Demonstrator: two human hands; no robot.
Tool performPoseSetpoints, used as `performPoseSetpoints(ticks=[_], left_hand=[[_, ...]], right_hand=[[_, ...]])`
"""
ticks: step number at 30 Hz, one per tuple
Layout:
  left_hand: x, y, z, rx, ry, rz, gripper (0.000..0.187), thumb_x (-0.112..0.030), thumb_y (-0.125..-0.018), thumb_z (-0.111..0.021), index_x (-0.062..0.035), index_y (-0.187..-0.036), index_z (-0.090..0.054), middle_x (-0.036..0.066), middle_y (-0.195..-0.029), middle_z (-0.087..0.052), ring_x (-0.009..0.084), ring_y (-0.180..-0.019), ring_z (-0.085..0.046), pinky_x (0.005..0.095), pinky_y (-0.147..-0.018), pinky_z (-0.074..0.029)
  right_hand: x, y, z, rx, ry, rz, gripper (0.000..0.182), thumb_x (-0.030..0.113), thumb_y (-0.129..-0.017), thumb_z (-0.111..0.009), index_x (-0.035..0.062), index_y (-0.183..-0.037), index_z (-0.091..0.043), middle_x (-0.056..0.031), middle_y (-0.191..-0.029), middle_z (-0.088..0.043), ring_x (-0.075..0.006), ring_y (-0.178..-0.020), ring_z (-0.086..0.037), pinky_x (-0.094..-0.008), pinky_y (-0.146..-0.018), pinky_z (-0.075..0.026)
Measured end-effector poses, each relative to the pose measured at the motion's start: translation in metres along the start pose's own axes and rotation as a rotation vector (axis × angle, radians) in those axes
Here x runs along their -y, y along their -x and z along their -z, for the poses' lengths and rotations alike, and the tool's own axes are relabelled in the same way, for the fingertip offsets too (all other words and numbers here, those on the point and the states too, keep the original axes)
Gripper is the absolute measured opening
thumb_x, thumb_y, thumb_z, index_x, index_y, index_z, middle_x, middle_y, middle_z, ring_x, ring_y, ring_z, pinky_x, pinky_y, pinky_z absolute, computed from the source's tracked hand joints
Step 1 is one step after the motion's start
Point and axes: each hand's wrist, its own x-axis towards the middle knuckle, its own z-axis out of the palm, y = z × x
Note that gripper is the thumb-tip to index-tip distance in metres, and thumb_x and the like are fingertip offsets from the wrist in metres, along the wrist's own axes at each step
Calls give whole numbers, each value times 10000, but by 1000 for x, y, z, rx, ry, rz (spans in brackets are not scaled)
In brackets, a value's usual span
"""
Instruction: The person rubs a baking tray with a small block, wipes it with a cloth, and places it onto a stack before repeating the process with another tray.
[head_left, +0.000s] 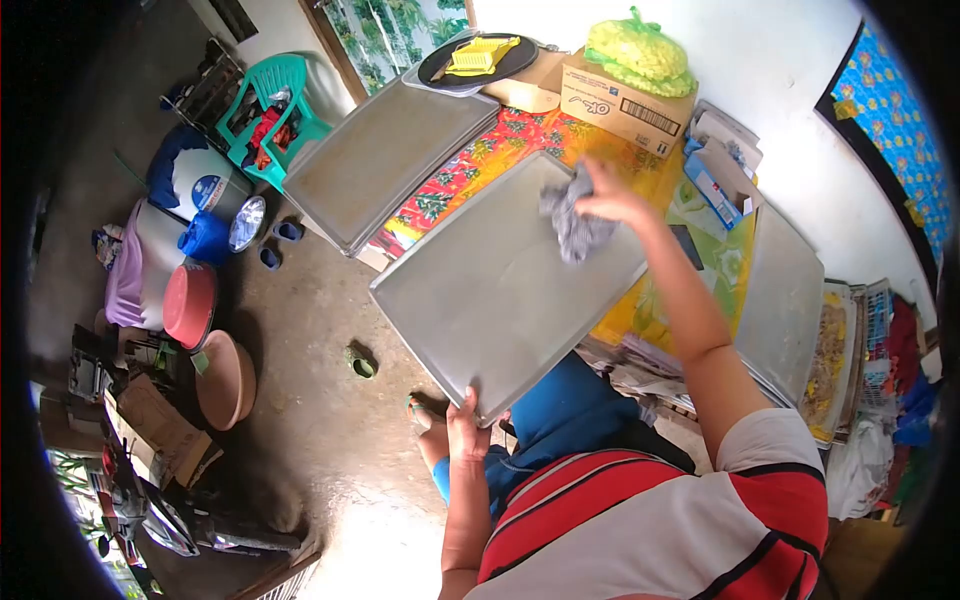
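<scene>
A grey metal tray (500,290) is tilted in front of me, its far part over the table with the flowered cloth. My left hand (467,430) grips the tray's near corner, thumb on the upper face. Over the tray's far right part, my right hand (608,195) holds a crumpled grey cloth (575,220) against or just above the surface; contact is hard to tell. The right hand is slightly blurred.
Stacked trays (395,160) lie on the table's left, more trays (785,300) on the right. A cardboard box (625,105) bears a yellow-green bag (640,55). A green chair (275,110), basins (225,380) and a slipper (360,362) are at the left.
</scene>
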Motion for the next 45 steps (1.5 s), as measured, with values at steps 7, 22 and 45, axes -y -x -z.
performPoseSetpoints(ticks=[7, 22, 45], left_hand=[[-19, -18, -13, -130, -572, -355, 830, 28, -833, -633, -34, -1534, -193, 167, -1378, -462, 230, -1201, -490, 328, -1013, -417], [-22, -23, -12, -99, -602, -343, 871, 58, -811, -647, 2, -1526, -152, 167, -1370, -435, 248, -1233, -445, 337, -1061, -348], [-28, -68, -10, -264, -300, -235, 640, -515, -1011, -424, -9, -1402, -421, 118, -1290, -550, 199, -1139, -535, 307, -980, -422]], right_hand=[[12, -16, -86, -165, 257, -375, 1069, 616, -776, -668, -20, -1497, -202, -298, -1538, -205, -478, -1433, -167, -605, -1139, -187], [177, -3, -203, -82, 28, 347, 708, 315, -790, -707, -16, -1352, -431, -234, -1365, -490, -364, -1294, -446, -446, -1112, -326], [197, 9, -186, -142, -281, 321, 373, 208, -821, -626, 99, -1177, -631, -156, -1212, -619, -297, -1062, -614, -456, -912, -471]])
